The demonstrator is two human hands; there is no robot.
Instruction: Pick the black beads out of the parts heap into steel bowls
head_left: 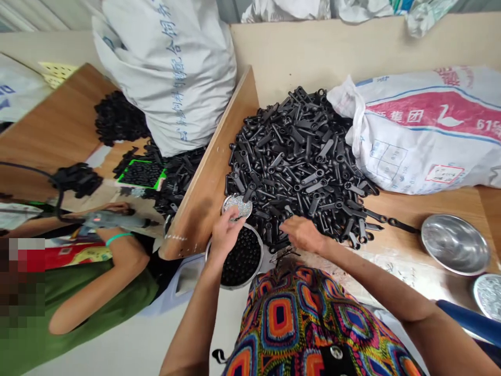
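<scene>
My left hand (227, 232) reaches over the near rim of a small dish (239, 207) of tiny shiny metal pieces. Its fingers are drawn together at the pieces; anything between them is too small to make out. Just below stands a round bowl (242, 258) of dark round pieces, partly covered by my left wrist. My right hand (303, 233) is closed at the near edge of a big heap of black crank-shaped parts (297, 151). Its curled fingers hide what they hold, and black parts lie right beside the fingertips.
A wooden divider (211, 167) stands left of the heap. Beyond it a co-worker in a green shirt (90, 313) holds a power tool (117, 220). White sacks (430, 136) lie behind. At right are a steel bowl (456, 244) and a dish of silver pieces (489, 295).
</scene>
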